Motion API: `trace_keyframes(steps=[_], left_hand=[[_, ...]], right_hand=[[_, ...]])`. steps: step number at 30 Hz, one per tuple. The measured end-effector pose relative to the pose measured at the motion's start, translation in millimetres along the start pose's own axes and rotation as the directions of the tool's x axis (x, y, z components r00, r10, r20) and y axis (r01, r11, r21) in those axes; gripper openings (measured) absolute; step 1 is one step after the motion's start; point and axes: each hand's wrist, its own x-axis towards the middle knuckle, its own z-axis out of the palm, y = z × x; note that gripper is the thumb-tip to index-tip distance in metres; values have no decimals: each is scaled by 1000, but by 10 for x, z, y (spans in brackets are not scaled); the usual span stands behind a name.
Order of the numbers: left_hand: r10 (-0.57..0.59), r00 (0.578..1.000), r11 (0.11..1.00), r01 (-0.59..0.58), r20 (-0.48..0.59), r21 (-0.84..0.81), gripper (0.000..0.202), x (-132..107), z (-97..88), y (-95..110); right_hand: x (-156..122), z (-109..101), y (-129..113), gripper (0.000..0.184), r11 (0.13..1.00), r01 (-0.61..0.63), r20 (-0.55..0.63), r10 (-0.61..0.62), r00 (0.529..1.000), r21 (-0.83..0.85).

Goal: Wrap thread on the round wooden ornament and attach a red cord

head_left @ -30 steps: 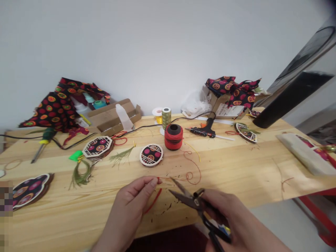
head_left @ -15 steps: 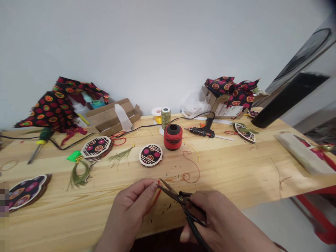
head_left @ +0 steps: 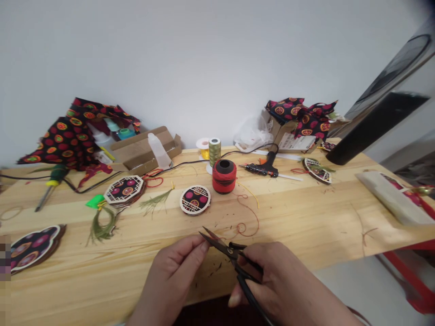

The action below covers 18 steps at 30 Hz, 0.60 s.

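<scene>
The left hand (head_left: pixel 176 268) is pinched closed, thumb pressed against forefinger on fine red thread (head_left: pixel 257 219); the held bit is mostly hidden by the fingertips and the blades. The right hand (head_left: pixel 273 271) is wrapped around the black handles of a pair of scissors (head_left: pixel 223 247), whose dark, pointed metal blades stand slightly parted right at the left fingertips.

Beyond the hands, the thread lies in thin, loose curls on the worktop (head_left: pixel 288 222), pale wood with a smooth, streaky grain, scattered with dark snippets. The curls lead toward a squat red spool (head_left: pixel 224 183), tightly wound around a hollow black core. Just left of it lies a flat round ornament (head_left: pixel 195 200), its pale cut-out lattice framing dark patterned cloth. Behind the red spool stand a slim olive spool (head_left: pixel 215 154) and a yellow one.

To the right rests a black glue gun (head_left: pixel 264 169) with a white stick in its back end. To the left are an eight-sided ornament (head_left: pixel 125 190), a limp, stringy olive tassel (head_left: pixel 103 225) and a screwdriver (head_left: pixel 50 190). Farther back, a cloudy plastic bottle (head_left: pixel 158 151) leans on an open cardboard box (head_left: pixel 136 157), near crumpled, fray-edged printed cloth (head_left: pixel 64 142).
</scene>
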Motion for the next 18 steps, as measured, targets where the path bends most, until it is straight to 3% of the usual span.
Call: trace_keyframes(steps=[7,18], left_hand=[[-13,1000,1000,12,-28,-17,21,-21,16,31],[11,999,1000,-11,-50,1,20,-28,15,38]], right_hand=[[16,10,25,19,999,-37,9,37,999,6],[19,-2,103,16,1000,5,16,-5,1000,16]])
